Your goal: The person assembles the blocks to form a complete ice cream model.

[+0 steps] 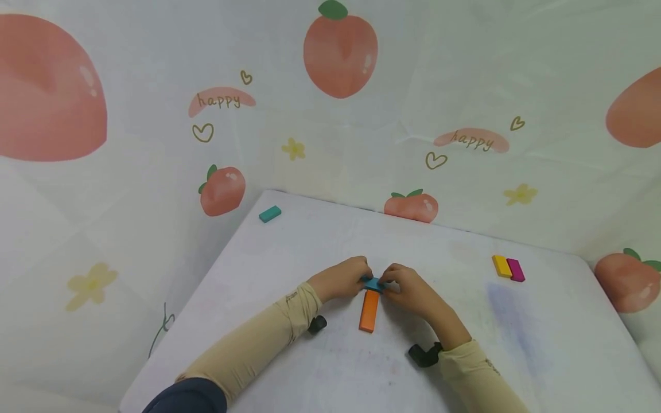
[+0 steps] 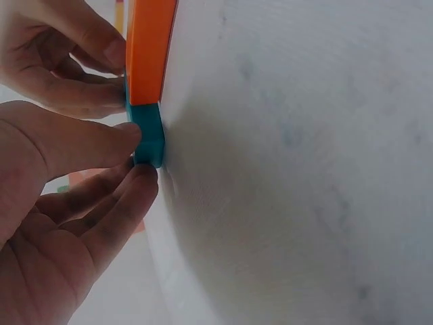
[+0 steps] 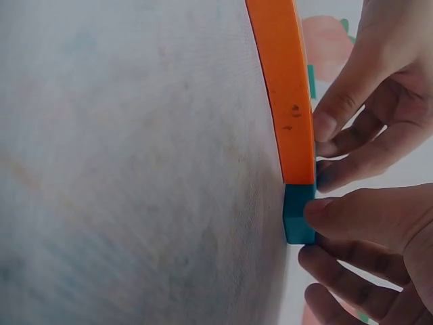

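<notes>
A blue block [image 1: 374, 285] lies crosswise at the far end of an orange block [image 1: 369, 312], so the two make a T shape on the white table. My left hand [image 1: 343, 280] pinches the blue block's left end between thumb and fingers. At its other end my right hand [image 1: 411, 292] pinches it too. In the left wrist view, the left thumb presses the near side of the blue block [image 2: 149, 135], right beside the orange block's end. The right wrist view has the orange block [image 3: 284, 95] meeting the blue block [image 3: 298, 217], with both hands' fingertips around the latter.
A teal block [image 1: 270, 214] lies at the far left corner of the table [image 1: 439, 246]. Toward the right, a yellow block [image 1: 501, 266] and a magenta block [image 1: 516, 270] lie side by side. Behind the table hangs a fruit-printed cloth [image 1: 335, 143].
</notes>
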A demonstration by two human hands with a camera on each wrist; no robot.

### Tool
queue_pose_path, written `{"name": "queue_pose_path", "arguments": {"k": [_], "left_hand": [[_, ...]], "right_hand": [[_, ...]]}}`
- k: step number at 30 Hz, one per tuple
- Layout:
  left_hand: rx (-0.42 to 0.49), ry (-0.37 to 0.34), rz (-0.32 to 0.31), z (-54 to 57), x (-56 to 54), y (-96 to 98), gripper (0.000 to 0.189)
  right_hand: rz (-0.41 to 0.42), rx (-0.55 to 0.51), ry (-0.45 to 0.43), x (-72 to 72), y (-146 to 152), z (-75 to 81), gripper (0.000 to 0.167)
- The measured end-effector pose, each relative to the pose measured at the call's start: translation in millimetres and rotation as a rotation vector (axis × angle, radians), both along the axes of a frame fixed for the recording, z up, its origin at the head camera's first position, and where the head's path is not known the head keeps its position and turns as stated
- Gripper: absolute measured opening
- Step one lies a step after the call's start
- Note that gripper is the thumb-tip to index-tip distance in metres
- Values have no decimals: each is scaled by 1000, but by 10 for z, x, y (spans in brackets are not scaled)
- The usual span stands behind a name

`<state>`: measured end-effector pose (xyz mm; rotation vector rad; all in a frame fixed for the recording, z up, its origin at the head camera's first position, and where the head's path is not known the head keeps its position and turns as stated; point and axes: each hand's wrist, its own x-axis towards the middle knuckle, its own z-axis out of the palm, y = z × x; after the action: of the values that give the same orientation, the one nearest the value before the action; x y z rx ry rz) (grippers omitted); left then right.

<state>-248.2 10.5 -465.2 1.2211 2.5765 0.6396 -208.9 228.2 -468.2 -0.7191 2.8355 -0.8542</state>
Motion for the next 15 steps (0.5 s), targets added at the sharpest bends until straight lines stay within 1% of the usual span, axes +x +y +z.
{"name": "queue_pose_path", "arguments": {"k": [11, 15], "left_hand": [[21, 8, 1, 5, 57, -14, 19], [20, 28, -5, 9, 71, -17, 18]], "right_hand": [[17, 0, 11, 29, -13, 0, 14], [21, -4, 19, 40, -10, -4, 14]]}}
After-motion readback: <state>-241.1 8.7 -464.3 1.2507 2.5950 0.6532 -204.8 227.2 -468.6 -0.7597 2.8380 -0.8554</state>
